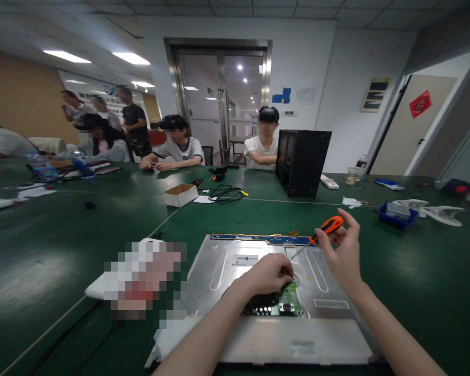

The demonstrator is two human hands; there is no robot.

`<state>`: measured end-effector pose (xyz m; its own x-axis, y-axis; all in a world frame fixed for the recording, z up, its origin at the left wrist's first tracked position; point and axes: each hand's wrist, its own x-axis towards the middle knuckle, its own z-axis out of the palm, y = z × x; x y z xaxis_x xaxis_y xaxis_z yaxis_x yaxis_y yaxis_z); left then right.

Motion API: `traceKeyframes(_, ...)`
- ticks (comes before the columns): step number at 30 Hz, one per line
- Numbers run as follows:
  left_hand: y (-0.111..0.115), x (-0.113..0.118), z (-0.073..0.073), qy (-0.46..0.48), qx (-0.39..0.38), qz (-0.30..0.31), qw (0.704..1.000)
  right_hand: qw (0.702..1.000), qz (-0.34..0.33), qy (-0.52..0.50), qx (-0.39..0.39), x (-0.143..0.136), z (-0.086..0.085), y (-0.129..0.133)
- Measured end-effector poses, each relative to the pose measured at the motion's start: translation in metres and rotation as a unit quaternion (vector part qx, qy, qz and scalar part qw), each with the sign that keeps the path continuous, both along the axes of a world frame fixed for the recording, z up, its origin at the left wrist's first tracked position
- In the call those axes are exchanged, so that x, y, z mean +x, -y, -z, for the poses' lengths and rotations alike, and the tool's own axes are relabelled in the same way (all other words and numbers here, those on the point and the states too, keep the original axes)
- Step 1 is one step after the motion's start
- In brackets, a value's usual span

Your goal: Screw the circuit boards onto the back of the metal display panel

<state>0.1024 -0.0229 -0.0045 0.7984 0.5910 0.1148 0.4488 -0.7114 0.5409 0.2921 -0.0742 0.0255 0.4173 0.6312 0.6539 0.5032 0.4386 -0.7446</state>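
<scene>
A silver metal display panel [227,297] lies flat in front of me, with a blue circuit strip [254,239] along its far edge. Near its middle sits a green circuit board [288,304], partly covered by my left arm. My left hand [268,274] is closed with curled fingertips at the board's upper edge; whatever they pinch is hidden. In my right hand [342,256] is an orange-and-black screwdriver [331,225], gripped by its handle. Its thin shaft slants down and left over the panel, toward my left hand.
Left of the panel lies a white object [102,284], partly pixelated. Farther off are a small white box [180,196], black cables [227,194] and a black computer case [303,163]. A blue tray [397,216] stands at right. Several people sit or stand beyond the green table [113,209].
</scene>
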Motion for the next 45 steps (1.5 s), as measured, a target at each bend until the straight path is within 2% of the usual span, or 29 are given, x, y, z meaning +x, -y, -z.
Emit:
traceKeyframes(3, 0.000, 0.000, 0.000, 0.008, -0.013, 0.004, 1.000, 0.993, -0.032, 0.112, -0.005, -0.008, 0.004, 0.006)
traceKeyframes(6, 0.001, 0.000, -0.002, 0.008, -0.015, 0.004, 1.000, 0.986, -0.054, 0.158, -0.010, -0.014, 0.009, 0.006)
traceKeyframes(11, 0.000, 0.000, -0.004, -0.001, -0.007, 0.001, 1.000, 0.982, -0.068, 0.175, -0.002, -0.020, 0.014, 0.003)
traceKeyframes(20, -0.002, 0.001, 0.002, 0.023, -0.019, 0.005, 1.000, 0.969, -0.058, 0.236, 0.039, -0.018, 0.021, -0.002)
traceKeyframes(29, -0.002, 0.001, 0.002, 0.015, 0.003, 0.002, 1.000, 0.964, -0.048, 0.253, 0.065, -0.020, 0.018, 0.000)
traceKeyframes(39, -0.003, 0.001, 0.004, 0.008, 0.007, 0.012, 1.000, 0.962, -0.038, 0.265, 0.060, -0.019, 0.018, -0.001)
traceKeyframes(45, -0.002, 0.001, 0.005, 0.009, 0.013, 0.003, 1.000, 0.956, -0.033, 0.281, 0.077, -0.017, 0.010, 0.002)
